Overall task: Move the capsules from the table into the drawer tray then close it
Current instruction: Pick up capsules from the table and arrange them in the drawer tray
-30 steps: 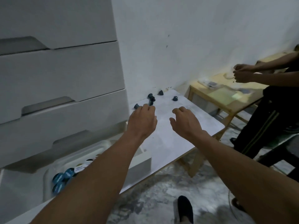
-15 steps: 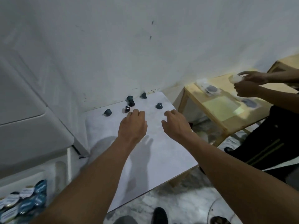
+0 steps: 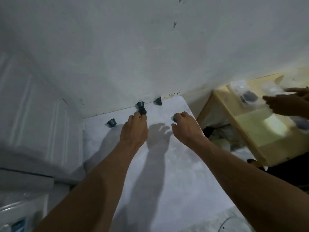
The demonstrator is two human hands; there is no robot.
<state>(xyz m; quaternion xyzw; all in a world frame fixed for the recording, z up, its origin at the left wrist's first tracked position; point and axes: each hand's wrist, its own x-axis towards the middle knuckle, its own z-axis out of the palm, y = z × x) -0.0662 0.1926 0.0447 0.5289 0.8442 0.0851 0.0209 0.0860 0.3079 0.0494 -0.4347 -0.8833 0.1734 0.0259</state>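
Observation:
Several dark blue capsules lie at the far end of the white table [image 3: 167, 173], near the wall. One capsule [image 3: 111, 122] sits alone on the left, one [image 3: 140, 104] stands upright, and another [image 3: 158, 101] leans against the wall. My left hand [image 3: 134, 129] pinches a small dark capsule [image 3: 143, 112] with thumb and fingertips, still on the table. My right hand [image 3: 185, 128] curls its thumb and fingers around a capsule [image 3: 174, 118] that is half hidden. The drawer tray [image 3: 15, 220] shows blurred at the bottom left, holding blue-lidded capsules.
A white drawer unit [image 3: 36, 114] stands to the left of the table. To the right is a low wooden table [image 3: 247, 131] with plastic bags, where another person's hands [image 3: 287, 104] are working. A white wall is straight ahead.
The view swung right and closer, away from the drawers. Both hands reached forward; each now has its fingers on a capsule.

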